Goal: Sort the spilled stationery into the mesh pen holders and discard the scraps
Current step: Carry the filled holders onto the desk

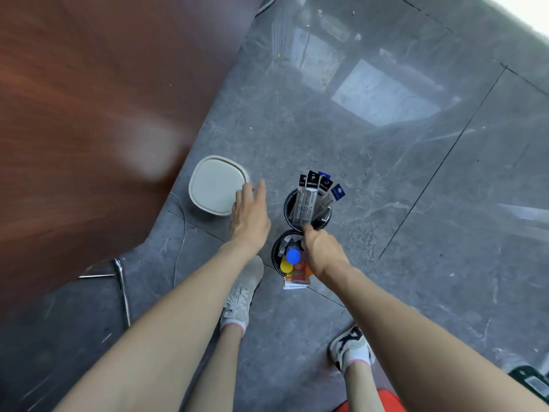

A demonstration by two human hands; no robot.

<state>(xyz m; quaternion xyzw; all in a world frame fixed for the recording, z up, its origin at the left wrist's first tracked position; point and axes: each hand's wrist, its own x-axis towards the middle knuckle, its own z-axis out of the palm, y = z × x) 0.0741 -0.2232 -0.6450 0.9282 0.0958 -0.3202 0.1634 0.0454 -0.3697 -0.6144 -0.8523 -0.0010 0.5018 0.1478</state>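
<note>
Two black mesh pen holders sit together above the grey floor. The far holder point(289, 203) holds several packaged refills point(315, 191) that stick up out of it. The near holder point(277, 255) holds bottles with a blue cap point(293, 255) and a yellow cap point(286, 266), plus orange items. My right hand point(322, 251) grips both holders where their rims meet, with its fingers curled between them. My left hand point(251, 214) is stretched out with straight fingers and holds nothing; its fingertips overlap the edge of a white lidded bin point(214, 187).
A reddish-brown table top point(89, 99) fills the left side. A metal chair leg point(121, 289) stands under its edge. My two feet in white shoes point(240, 295) stand on the grey tiled floor point(416, 188). A thin cable trails beside the bin.
</note>
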